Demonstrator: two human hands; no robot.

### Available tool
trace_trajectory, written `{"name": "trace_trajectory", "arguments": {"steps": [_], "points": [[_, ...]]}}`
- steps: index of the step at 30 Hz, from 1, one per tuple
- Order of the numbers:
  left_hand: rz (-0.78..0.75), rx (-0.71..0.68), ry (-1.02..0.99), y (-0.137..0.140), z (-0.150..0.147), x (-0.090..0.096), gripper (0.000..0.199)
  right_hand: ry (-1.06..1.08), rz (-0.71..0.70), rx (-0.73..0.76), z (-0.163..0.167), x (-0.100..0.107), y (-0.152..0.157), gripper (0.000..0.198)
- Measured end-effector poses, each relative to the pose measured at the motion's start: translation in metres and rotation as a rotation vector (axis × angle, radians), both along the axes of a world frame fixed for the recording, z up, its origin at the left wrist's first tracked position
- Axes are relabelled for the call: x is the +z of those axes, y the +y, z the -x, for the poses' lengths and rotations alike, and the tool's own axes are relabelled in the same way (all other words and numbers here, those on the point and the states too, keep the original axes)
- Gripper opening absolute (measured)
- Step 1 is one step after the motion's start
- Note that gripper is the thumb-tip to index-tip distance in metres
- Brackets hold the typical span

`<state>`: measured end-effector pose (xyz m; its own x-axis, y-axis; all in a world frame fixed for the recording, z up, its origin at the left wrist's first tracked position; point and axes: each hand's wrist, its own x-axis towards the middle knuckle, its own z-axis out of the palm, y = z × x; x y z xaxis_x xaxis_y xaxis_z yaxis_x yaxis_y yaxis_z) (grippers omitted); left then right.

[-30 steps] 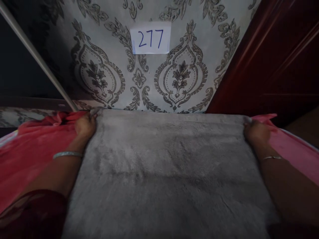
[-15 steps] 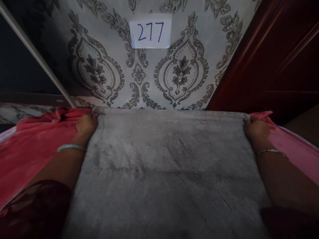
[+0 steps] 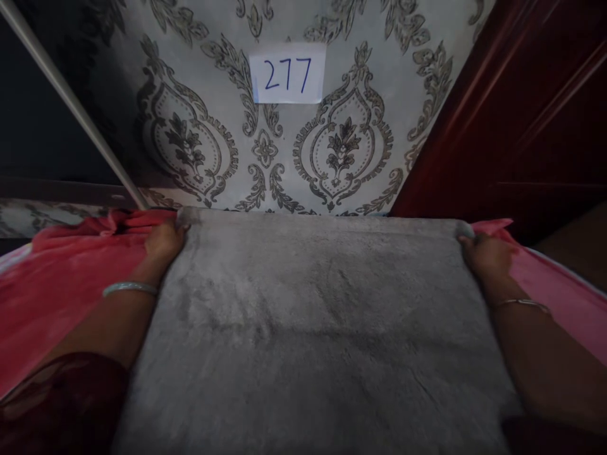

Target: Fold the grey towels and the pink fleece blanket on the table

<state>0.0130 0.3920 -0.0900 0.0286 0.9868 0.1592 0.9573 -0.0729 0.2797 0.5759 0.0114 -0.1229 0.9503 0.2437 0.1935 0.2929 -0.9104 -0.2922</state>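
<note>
A grey plush cloth [image 3: 308, 297], perhaps a towel or blanket, is spread between my arms with faint creases across its middle. My left hand [image 3: 164, 243] is closed on its far left corner, thumb along the edge. At the far right corner, my right hand [image 3: 488, 256] grips the same cloth, with the thumb on top. The fingers of both hands are mostly hidden beneath the edge. A red-pink plush fabric [image 3: 61, 284] lies under and beyond my left arm, and a pink part of similar fabric [image 3: 554, 291] shows past my right wrist.
Right behind the cloth's far edge stands a patterned wall [image 3: 265, 183] with a paper marked 277 [image 3: 288, 74]. A dark red wooden panel [image 3: 512, 114] rises at the right. To the left is a dark panel with a pale frame [image 3: 71, 104].
The cloth's far edge and the wall sit slightly lower in view. My right hand appears a little lower and further left at its corner. Both hands keep their grip.
</note>
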Motion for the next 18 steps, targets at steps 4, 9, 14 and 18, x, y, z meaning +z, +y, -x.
{"name": "trace_trajectory", "arguments": {"steps": [4, 9, 14, 18], "points": [[-0.109, 0.046, 0.011, -0.018, -0.007, 0.017, 0.058, -0.112, -0.170, -0.012, 0.010, 0.018, -0.003, 0.048], [-0.443, -0.547, 0.079, -0.063, -0.051, 0.032, 0.044, -0.464, -0.357, 0.613, 0.071, 0.041, 0.035, 0.044], [-0.157, -1.220, 0.270, -0.097, -0.101, -0.003, 0.058, -0.193, 0.082, 1.375, 0.137, 0.003, 0.085, 0.056], [-0.087, -0.944, 0.372, -0.083, -0.096, -0.021, 0.067, -0.144, 0.188, 1.246, 0.125, -0.020, 0.088, 0.063]]}}
